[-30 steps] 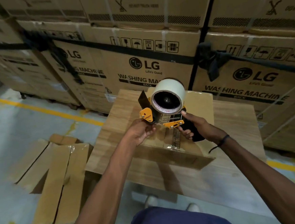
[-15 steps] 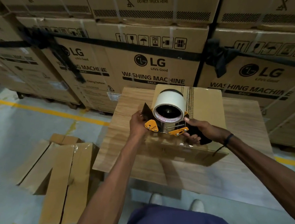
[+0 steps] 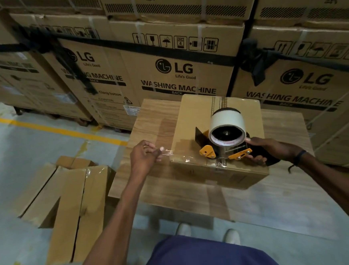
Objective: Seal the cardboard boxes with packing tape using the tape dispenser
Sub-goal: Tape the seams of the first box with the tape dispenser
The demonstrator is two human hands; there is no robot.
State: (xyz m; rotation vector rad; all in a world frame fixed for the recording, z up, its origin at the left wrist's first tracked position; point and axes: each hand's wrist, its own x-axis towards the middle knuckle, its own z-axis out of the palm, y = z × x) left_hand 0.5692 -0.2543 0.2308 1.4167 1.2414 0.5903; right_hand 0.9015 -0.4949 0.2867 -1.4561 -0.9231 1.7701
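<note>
Behind the table, stacked cartons (image 3: 177, 69): I read "LG", "Life's Good", "WASHING MACHINE" and "BACK" on the faces, "DO NOT TRUCK HERE" on the upper tier, plus a row of handling pictograms; one left-hand face shows "Clamp bottom". Black strapping runs across them.
Floor (image 3: 24, 148): grey concrete with a yellow painted line running past the stack.
Table (image 3: 154, 121): wood-grain top, and I see the task box standing on it.
Flattened boxes (image 3: 70, 203): brown cardboard lying on the floor left of the table, some with shiny tape on them.
Cardboard box (image 3: 191, 122): closed, sitting on the table just in front of me; a printed strip runs along its top seam at the far end, too small for me to read.
Tape dispenser (image 3: 223, 149): black body with orange parts, resting at the box's near top edge over the seam; the white tape roll (image 3: 227, 121) sits on top, with red print on its core that I cannot read.
Right hand (image 3: 268, 148): wrapped around the dispenser's black handle.
Left hand (image 3: 144, 157): off the box's left side, pinching the end of a clear tape strip (image 3: 177, 154) that stretches toward the dispenser.
</note>
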